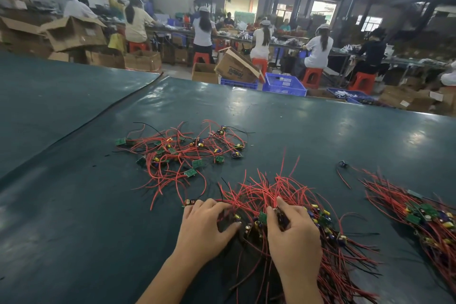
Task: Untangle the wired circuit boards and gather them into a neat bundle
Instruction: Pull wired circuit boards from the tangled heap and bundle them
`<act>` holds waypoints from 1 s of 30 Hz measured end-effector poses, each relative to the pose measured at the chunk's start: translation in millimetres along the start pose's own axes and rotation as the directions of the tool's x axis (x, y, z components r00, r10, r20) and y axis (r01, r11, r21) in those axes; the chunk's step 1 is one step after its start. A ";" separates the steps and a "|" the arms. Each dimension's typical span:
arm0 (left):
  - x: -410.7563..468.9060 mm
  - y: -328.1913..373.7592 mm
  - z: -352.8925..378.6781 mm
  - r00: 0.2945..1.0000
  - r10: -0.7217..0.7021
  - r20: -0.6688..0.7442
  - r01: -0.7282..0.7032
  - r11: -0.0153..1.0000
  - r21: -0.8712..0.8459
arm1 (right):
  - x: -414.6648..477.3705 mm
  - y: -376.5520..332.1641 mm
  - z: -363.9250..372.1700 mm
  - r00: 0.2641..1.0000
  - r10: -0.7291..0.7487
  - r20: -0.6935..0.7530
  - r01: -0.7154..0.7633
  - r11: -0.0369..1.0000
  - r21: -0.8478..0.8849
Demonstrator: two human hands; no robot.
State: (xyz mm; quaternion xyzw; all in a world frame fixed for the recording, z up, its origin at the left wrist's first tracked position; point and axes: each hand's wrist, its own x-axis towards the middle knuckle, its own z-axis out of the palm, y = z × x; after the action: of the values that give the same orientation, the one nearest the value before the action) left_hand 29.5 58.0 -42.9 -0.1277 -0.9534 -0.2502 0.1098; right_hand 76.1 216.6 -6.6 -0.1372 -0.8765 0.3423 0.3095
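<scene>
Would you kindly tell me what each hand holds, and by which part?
The right hand pinches a board of the middle bundle at its component end; the left hand rests curled on that bundle, its grip unclear.

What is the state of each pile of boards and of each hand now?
Far pile: tangled, spread loose, untouched.
Middle bundle: partly gathered, under both hands.
Right bundle: gathered, set aside.
Left hand: holds the middle bundle's left end.
Right hand: pinches the middle bundle.
</scene>
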 end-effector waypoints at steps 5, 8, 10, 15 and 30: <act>0.3 0.0 -1.6 0.980 0.013 -0.199 -0.055 0.977 -0.204 | -1.3 -1.3 -0.3 0.997 -0.054 -0.060 0.056 0.998 0.033; 1.3 2.2 -2.6 0.944 -0.079 -0.321 -0.057 0.917 -0.395 | -2.4 -3.5 2.2 0.982 -0.130 -0.136 0.145 0.983 0.111; 3.2 3.3 -4.7 0.908 -0.137 -0.396 -0.085 0.865 -0.495 | -5.0 -6.0 5.9 0.959 -0.222 -0.179 0.253 0.951 0.176; 5.4 3.3 -5.3 0.884 -0.282 -0.372 -0.067 0.710 -0.701 | -17.7 -18.5 20.2 0.916 -0.375 -0.140 0.400 0.864 0.305; 12.1 2.5 -12.0 0.887 -0.462 -0.010 -0.027 -0.029 -0.999 | -45.6 -31.6 38.5 0.925 -0.179 0.334 -0.007 0.873 0.488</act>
State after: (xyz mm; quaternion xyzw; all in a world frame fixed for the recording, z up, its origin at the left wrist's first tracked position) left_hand 20.6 56.4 -28.2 0.0347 -0.4697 -0.8751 0.1111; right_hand 85.8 153.2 -27.5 0.0506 -0.8116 0.5540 0.1785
